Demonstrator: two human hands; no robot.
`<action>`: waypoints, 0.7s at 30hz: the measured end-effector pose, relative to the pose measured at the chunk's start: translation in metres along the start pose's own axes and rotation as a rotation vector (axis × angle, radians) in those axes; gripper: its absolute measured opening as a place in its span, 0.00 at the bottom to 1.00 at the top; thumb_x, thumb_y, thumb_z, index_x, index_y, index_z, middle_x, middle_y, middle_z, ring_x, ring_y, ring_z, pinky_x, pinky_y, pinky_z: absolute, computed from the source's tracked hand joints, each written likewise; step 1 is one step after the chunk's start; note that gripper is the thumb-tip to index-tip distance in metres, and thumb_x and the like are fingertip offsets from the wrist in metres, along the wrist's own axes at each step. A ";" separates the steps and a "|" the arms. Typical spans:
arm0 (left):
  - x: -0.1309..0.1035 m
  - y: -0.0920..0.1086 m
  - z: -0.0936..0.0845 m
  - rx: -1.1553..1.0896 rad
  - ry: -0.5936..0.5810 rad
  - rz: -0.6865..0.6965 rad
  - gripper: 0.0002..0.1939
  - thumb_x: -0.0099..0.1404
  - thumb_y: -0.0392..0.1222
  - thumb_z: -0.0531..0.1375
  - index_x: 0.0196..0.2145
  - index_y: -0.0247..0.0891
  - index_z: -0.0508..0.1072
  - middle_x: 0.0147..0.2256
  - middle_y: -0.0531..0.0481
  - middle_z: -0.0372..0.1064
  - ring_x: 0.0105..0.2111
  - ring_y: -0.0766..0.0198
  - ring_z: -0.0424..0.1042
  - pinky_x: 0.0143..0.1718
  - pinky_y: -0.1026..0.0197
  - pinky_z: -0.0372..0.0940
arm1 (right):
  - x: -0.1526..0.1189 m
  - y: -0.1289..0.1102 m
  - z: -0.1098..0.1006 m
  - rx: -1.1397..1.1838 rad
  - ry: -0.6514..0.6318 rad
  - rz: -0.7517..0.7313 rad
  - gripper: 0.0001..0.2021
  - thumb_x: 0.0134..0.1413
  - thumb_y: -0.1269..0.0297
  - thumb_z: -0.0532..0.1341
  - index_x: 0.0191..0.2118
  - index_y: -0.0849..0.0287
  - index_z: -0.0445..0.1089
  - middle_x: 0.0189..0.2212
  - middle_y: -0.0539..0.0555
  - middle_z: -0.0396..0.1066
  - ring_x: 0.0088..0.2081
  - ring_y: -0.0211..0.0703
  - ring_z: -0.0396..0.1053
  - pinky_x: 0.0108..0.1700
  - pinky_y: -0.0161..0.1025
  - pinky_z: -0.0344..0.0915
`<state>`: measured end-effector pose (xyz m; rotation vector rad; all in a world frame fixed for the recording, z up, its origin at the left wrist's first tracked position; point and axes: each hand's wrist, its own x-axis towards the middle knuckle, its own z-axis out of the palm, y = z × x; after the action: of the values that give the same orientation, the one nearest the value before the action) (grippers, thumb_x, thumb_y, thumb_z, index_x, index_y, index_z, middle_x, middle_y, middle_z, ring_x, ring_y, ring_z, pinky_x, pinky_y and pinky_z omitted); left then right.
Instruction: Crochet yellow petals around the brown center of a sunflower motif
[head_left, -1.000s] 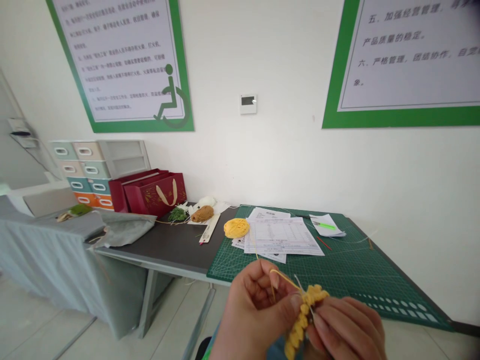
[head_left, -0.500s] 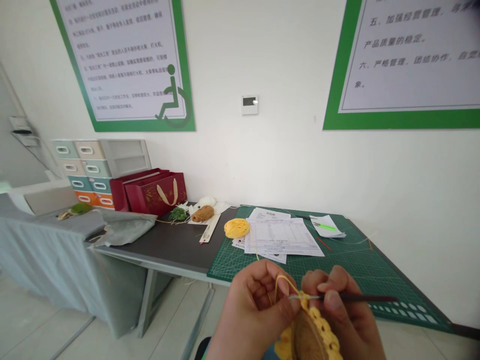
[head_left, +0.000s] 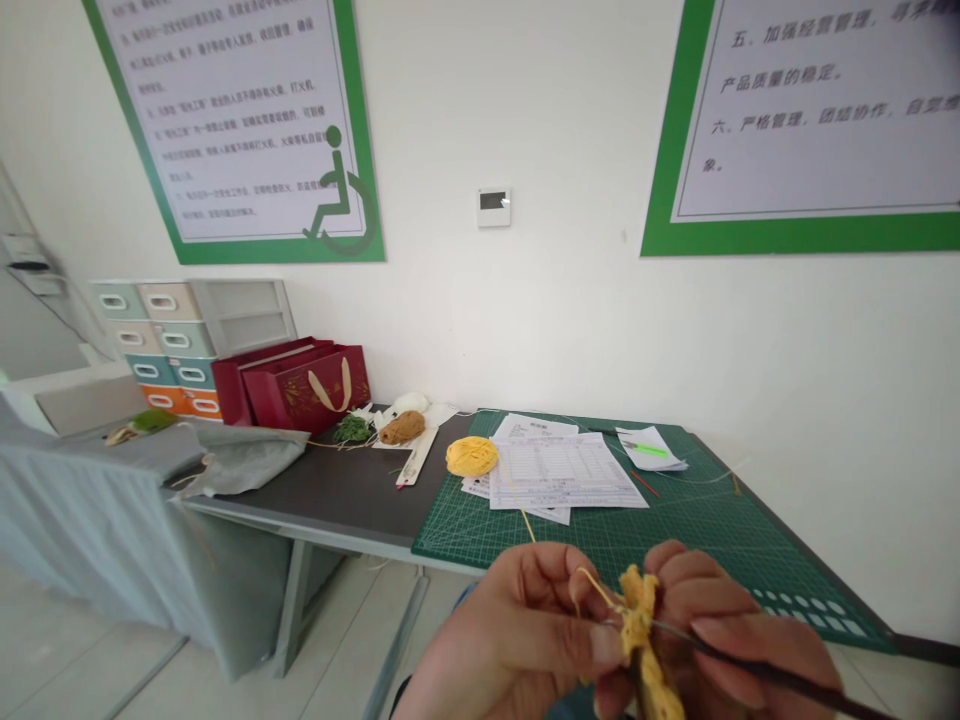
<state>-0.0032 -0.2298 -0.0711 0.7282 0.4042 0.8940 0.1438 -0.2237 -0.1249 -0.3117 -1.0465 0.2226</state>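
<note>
While the left hand (head_left: 517, 640) secures the yellow crocheted piece (head_left: 637, 595) from one side, the right hand (head_left: 739, 620) holds a thin hook (head_left: 814, 691) from the other. Left fingers: thumb and forefinger together, clamped on the piece near the point where the metal shaft meets the stitches. Right fingers: closed on the dark handle, which slopes toward the lower right; from where I stand, I cannot tell whether their tips also press on the piece. The piece is positioned between both hands, edge-on and roughly upright, at the near side of the bench (head_left: 337, 490). A short length of yarn (head_left: 596, 584) leads from the left forefinger to the stitches.

Yarn supply: a strand (head_left: 528, 522) runs from the left hand back across the printed sheets (head_left: 566, 470) to a yellow yarn ball (head_left: 472, 457). The ball sits beside the sheets, near the left border of the green cutting mat (head_left: 712, 530). To the right of the sheets lie a small paper stack (head_left: 671, 463) and a thin red stick (head_left: 645, 484).

Left section: a brown yarn ball (head_left: 403, 427), a green yarn bundle (head_left: 352, 430), dark red bags (head_left: 289, 400) and a drawer unit (head_left: 244, 310).
</note>
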 end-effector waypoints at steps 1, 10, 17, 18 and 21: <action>-0.002 0.003 0.000 0.005 0.003 0.001 0.20 0.41 0.34 0.79 0.24 0.35 0.72 0.25 0.50 0.75 0.20 0.68 0.70 0.21 0.66 0.65 | 0.002 -0.002 0.005 0.063 -0.069 0.036 0.04 0.65 0.60 0.64 0.38 0.51 0.74 0.23 0.47 0.73 0.22 0.41 0.64 0.31 0.46 0.65; -0.006 0.010 -0.004 0.159 0.065 0.167 0.19 0.45 0.35 0.80 0.21 0.34 0.72 0.26 0.50 0.74 0.22 0.71 0.69 0.25 0.67 0.65 | 0.006 -0.010 0.019 0.259 -0.171 0.411 0.11 0.71 0.59 0.54 0.36 0.53 0.68 0.20 0.46 0.60 0.24 0.39 0.59 0.29 0.39 0.62; -0.008 0.000 -0.002 0.249 0.051 0.230 0.20 0.52 0.38 0.78 0.28 0.36 0.68 0.28 0.51 0.75 0.24 0.71 0.70 0.26 0.68 0.65 | 0.000 -0.009 0.023 0.157 -0.155 0.278 0.04 0.65 0.60 0.63 0.37 0.51 0.71 0.24 0.48 0.66 0.30 0.42 0.64 0.34 0.43 0.64; -0.008 0.000 -0.002 0.250 0.050 0.234 0.21 0.53 0.37 0.78 0.29 0.37 0.67 0.28 0.51 0.75 0.24 0.72 0.70 0.26 0.68 0.65 | 0.002 -0.007 0.019 0.109 -0.173 0.215 0.02 0.64 0.62 0.64 0.38 0.51 0.73 0.25 0.48 0.68 0.30 0.42 0.64 0.33 0.43 0.64; -0.008 0.001 -0.003 0.234 0.048 0.262 0.22 0.55 0.36 0.77 0.29 0.37 0.65 0.28 0.53 0.74 0.24 0.73 0.70 0.27 0.70 0.64 | 0.006 0.001 -0.001 -0.125 -0.252 -0.046 0.07 0.54 0.69 0.70 0.39 0.49 0.79 0.25 0.48 0.73 0.27 0.41 0.65 0.31 0.44 0.63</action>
<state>-0.0104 -0.2344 -0.0725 0.9921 0.4682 1.1240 0.1472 -0.2210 -0.1207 -0.3784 -1.3183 0.1578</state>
